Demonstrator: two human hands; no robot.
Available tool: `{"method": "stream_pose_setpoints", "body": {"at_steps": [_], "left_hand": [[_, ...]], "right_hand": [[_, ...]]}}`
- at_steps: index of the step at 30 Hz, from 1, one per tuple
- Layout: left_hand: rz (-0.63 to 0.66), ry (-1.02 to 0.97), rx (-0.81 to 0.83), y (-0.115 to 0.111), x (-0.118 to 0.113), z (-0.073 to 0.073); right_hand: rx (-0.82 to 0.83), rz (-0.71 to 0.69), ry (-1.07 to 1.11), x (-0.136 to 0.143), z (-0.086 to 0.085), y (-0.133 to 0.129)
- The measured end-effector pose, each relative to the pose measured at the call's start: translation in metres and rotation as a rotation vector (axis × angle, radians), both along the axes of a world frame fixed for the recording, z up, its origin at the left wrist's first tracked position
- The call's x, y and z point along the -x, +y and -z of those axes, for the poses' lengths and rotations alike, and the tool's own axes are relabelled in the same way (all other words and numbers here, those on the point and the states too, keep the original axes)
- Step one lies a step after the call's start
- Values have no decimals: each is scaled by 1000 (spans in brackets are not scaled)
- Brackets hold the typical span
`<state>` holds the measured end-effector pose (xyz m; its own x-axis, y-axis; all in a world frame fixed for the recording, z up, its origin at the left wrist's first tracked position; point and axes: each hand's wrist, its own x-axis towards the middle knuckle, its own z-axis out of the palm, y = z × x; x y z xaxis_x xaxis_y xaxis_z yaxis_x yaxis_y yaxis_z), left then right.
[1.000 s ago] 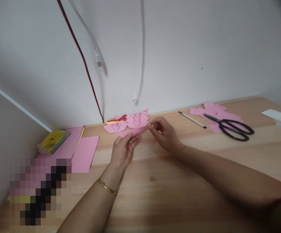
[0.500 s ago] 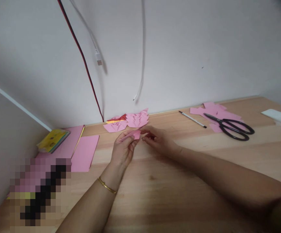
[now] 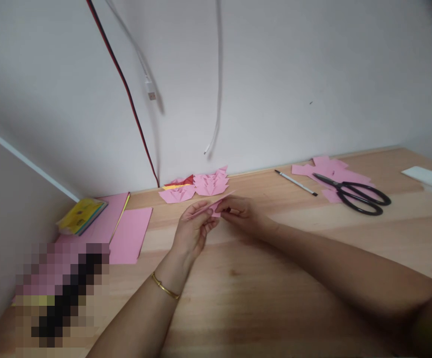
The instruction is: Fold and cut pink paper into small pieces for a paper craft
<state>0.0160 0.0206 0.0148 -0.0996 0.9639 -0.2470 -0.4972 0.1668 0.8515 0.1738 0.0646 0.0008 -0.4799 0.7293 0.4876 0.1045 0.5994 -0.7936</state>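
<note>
A folded piece of pink paper is held above the table between both hands. My left hand pinches its left part, thumb on top and fingers beneath. My right hand has its fingertips closed on the paper's right side, partly hiding it. Just beyond the hands, against the wall, lie folded pink paper shapes in stacked layers, with red and yellow folded pieces among those on the left.
Black-handled scissors rest on pink paper scraps, right of a white pen. Pink sheets and a yellow packet lie left. Cables hang along the wall. A white object sits far right.
My right hand has moved slightly left and its fingers have closed on the paper. The paper has turned a little, with a thin point now showing above the right fingers.
</note>
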Motion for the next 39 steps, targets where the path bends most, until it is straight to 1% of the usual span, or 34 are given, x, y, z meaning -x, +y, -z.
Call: {"method": "stream_pose_setpoints", "body": {"at_steps": [2, 6, 8, 13, 19, 23, 27, 32, 36, 39], "left_hand": [[11, -11, 27, -1, 0, -2], [-20, -9, 15, -1, 0, -3], [-15, -7, 12, -1, 0, -3], [20, 7, -2, -2, -1, -3], [13, 13, -19, -3, -2, -2], [30, 20, -34, -3, -3, -3], [20, 4, -27, -4, -3, -3], [37, -13, -46, -3, -4, 2], [42, -12, -42, -3, -3, 1], [61, 35, -54, -4, -4, -1]], "right_hand": [[23, -10, 12, 1, 1, 0], [116, -38, 32, 4, 6, 0], [154, -60, 36, 5, 8, 1], [174, -108, 30, 4, 9, 2], [217, -143, 26, 5, 12, 4], [342, -147, 95, 8, 13, 1], [450, -141, 145, 11, 8, -5], [448, -162, 246, 13, 4, -8], [436, -136, 231, 12, 2, -8], [441, -119, 215, 12, 1, -9]]}}
